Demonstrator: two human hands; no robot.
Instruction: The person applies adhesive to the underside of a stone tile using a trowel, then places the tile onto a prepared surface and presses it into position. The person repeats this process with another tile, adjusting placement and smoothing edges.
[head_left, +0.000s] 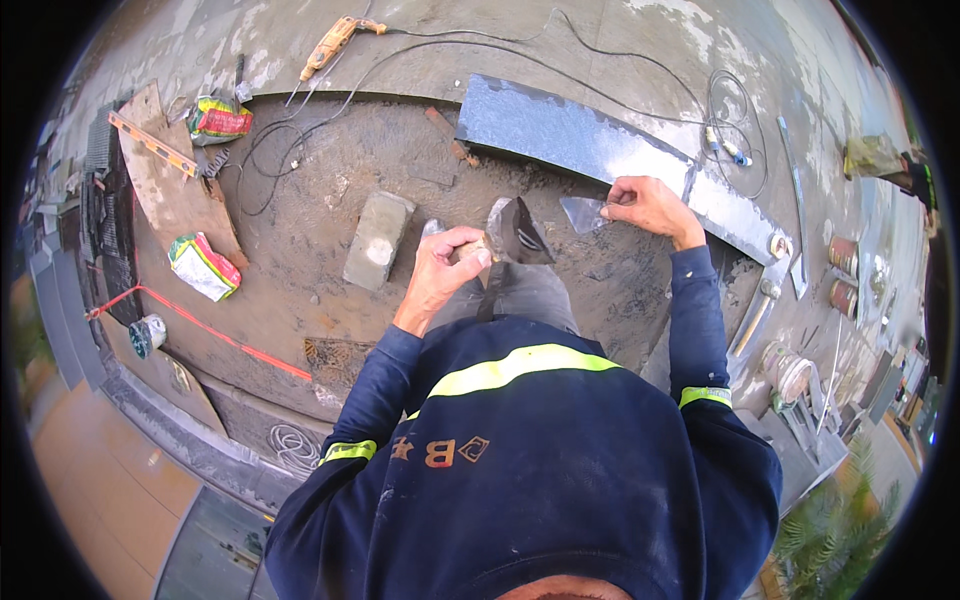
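Observation:
My left hand (441, 272) is closed round the short wooden handle of a trowel (521, 232), whose dark, smeared blade hangs over my shoe and grey trousers (540, 290). Off to the right, my right hand (652, 208) pinches a small, flat, pale triangular piece (584, 213); its material is hard to make out. That hand is close to the near edge of a long grey stone slab (575, 125). A grey block (379, 240) lies on the rough, dark mortar bed left of my left hand.
An orange power drill (331, 46) with trailing cables lies at the back. Further left are an orange spirit level (152, 144) on a board, bags (205, 266) and red tape (225, 341). A mallet (762, 305) and buckets (790, 372) stand right; a person's arm (915, 175) shows far right.

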